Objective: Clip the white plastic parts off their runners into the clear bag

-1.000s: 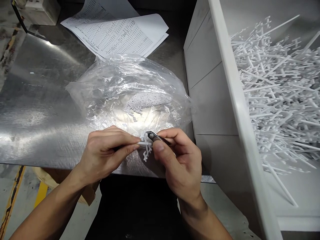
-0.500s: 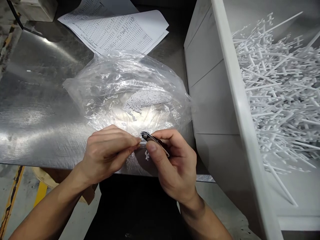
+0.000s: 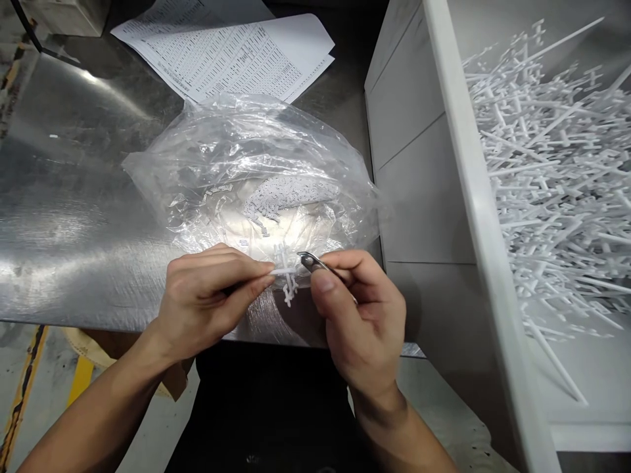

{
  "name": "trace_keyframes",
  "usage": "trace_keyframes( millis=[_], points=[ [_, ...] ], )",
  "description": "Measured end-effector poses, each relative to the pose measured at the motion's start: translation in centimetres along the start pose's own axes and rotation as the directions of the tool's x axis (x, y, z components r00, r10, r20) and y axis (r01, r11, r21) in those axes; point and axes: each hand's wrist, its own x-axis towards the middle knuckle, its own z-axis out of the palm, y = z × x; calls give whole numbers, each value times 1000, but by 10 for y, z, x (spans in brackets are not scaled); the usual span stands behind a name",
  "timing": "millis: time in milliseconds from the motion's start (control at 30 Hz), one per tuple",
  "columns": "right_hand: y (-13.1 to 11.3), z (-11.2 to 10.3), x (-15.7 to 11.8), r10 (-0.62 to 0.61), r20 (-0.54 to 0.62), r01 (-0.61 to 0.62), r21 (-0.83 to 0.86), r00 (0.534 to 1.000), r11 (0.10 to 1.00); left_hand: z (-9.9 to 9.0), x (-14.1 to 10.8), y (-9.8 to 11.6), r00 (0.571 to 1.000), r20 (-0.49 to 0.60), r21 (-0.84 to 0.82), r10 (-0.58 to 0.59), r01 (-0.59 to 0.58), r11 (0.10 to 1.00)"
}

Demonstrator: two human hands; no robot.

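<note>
left grip (image 3: 211,289) pinches white sprue (image 3: 286,270) by its stem, branches just rightward.

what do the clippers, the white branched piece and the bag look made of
Clippers: probably polished metal, from the glints.
White branched piece: likely moulded plastic, judging by its smooth, even bars.
Bag: seemingly thin plastic film, glossy, see-through and wrinkled.

Cool light, seemingly from overhead, flares white across the bench (image 3: 98,223) at its left and glints off the creases of the clear plastic bag (image 3: 236,148). Beyond the papers (image 3: 241,56), whose fine print blurs past reading, it's dim; a soft shadow darkens the metal beside the right hand (image 3: 363,315).
</note>
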Motion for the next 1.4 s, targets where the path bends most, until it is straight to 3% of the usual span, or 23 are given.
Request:
trace_keyframes(
  millis=[167, 567, 767, 1000, 1133, 1400],
  points=[
    [-4, -3, -2, -34, 47, 36, -42, 998, 998, -2, -1, 3, 990, -72, -66, -119, 114, 991],
    [-1, -4, -5, -67, 152, 92, -158, 986, 983, -1, -2, 1, 987, -111, -43, -114, 110, 993],
    [2, -6, -5, -34, 156, 61, -172, 987, 983, 0, -2, 1, 989, -115, 12, -97, 99, 995],
    [1, -5, 0, 69, 117, -68, -9, 991, 998, 1, -2, -1, 985, -117, 51, -130, 137, 989],
    [-1, -2, 1, 51, 17, -51, -7, 999, 999, -1, -4, -1, 976, -140, -1, -169, 170, 985],
    [-1, 3, 0, -5, 39, 9, -108, 999, 994, -2, -6, -1, 969, -172, -60, -178, 170, 984]
  ],
)
